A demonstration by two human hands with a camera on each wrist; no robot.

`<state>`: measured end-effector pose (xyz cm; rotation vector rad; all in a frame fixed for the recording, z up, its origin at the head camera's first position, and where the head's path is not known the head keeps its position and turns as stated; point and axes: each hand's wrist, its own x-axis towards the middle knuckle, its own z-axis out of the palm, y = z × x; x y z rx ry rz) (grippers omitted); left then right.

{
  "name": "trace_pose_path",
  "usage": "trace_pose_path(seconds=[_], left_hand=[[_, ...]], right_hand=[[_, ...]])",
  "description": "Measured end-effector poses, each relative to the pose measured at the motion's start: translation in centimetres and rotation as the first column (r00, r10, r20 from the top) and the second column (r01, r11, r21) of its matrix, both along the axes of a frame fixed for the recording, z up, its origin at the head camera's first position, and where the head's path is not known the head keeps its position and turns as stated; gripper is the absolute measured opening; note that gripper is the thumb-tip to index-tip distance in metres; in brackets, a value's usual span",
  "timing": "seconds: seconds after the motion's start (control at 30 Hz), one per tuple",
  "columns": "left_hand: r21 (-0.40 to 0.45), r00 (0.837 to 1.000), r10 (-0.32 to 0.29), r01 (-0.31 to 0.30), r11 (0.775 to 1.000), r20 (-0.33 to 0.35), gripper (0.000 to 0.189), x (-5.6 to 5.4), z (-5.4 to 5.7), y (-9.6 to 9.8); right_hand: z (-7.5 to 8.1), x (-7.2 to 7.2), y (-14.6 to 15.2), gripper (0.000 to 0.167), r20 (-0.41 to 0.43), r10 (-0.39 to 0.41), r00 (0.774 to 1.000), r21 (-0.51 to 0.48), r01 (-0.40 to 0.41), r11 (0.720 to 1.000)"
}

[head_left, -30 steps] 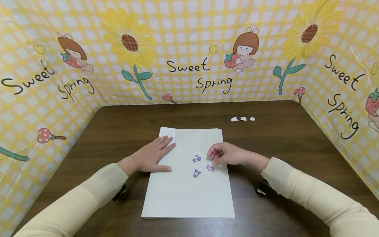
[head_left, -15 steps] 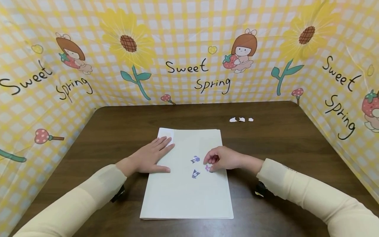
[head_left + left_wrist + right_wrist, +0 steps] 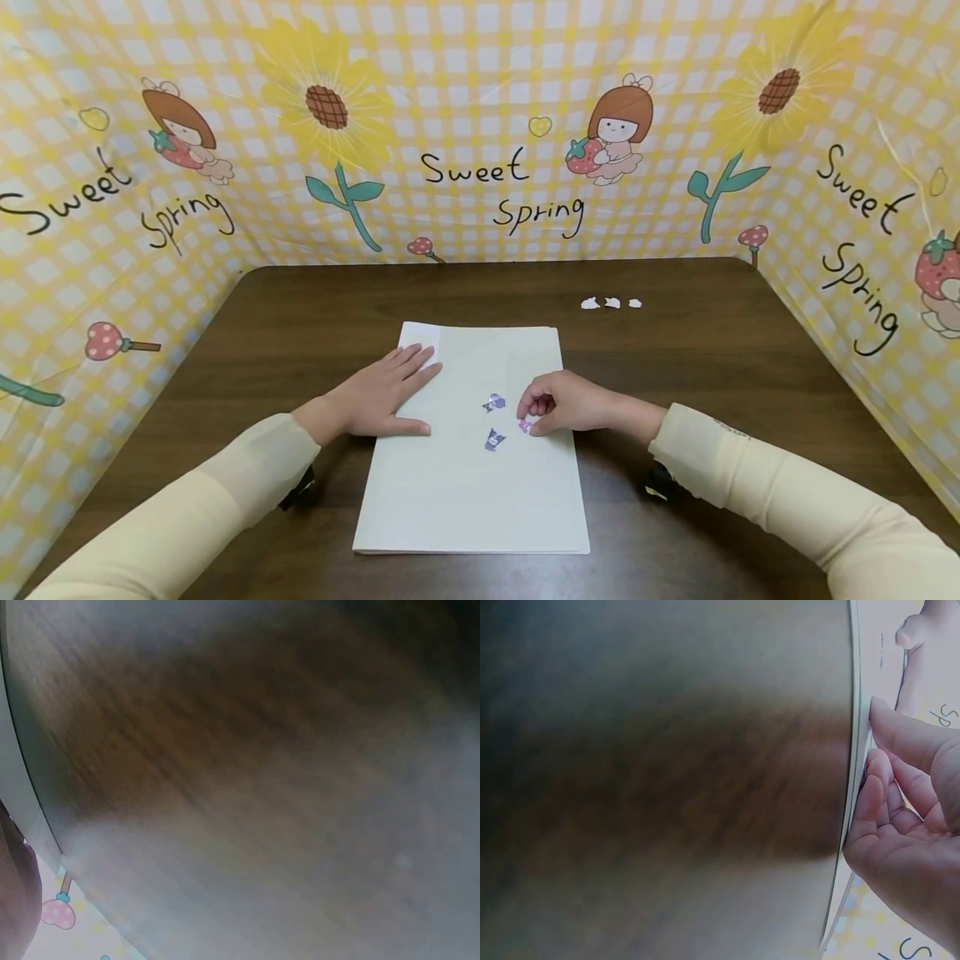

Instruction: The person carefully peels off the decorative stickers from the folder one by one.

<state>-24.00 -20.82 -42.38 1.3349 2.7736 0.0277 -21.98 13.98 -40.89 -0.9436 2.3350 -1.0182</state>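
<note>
My left hand (image 3: pixel 390 396) lies flat on the upper left of a thick white sheet or pad of paper (image 3: pixel 457 500), fingers spread, over a small white paper piece (image 3: pixel 422 335) at the corner. At the right side, my right hand (image 3: pixel 566 402) has its fingers curled, thumb and index finger pinching at a small pink sticker (image 3: pixel 524 425) on the paper. The thumb hides part of it. Left of that sit a purple cartoon sticker (image 3: pixel 493 403) and a darker one (image 3: pixel 494 439) below it. The right wrist view shows the right thumb (image 3: pixel 900 735) against the paper.
Several small torn white scraps (image 3: pixel 612 302) lie on the dark wooden table (image 3: pixel 675 333) behind the paper. A yellow checked cloth (image 3: pixel 465 83) with printed flowers and lettering walls in the back and both sides.
My right hand has come down and slightly left, so its thumb and index finger now meet the pink sticker. The left hand stays in place on the paper.
</note>
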Motion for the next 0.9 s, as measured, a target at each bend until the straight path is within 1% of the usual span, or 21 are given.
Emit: trace_pose_path(seconds=[0.27, 0.53, 0.73, 0.9], left_hand=[[0.013, 1.000, -0.008, 0.008, 1.000, -0.011, 0.095, 0.14, -0.02, -0.03], [0.005, 1.000, 0.004, -0.004, 1.000, 0.000, 0.096, 0.21, 0.04, -0.05], [-0.002, 1.000, 0.005, -0.005, 1.000, 0.009, 0.096, 0.20, 0.09, -0.02], [-0.010, 1.000, 0.005, -0.005, 1.000, 0.012, 0.096, 0.13, 0.16, 0.06]], right_hand=[[-0.04, 0.07, 0.00, 0.013, -0.061, 0.024, 0.998, 0.013, -0.023, 1.000], [-0.30, 0.11, 0.05, 0.011, -0.080, 0.034, 0.996, 0.005, -0.034, 0.999], [-0.44, 0.22, 0.05, 0.014, -0.090, 0.006, 0.996, 0.006, -0.005, 1.000], [-0.20, 0.44, -0.04, 0.014, -0.098, -0.017, 0.995, 0.000, 0.017, 1.000]])
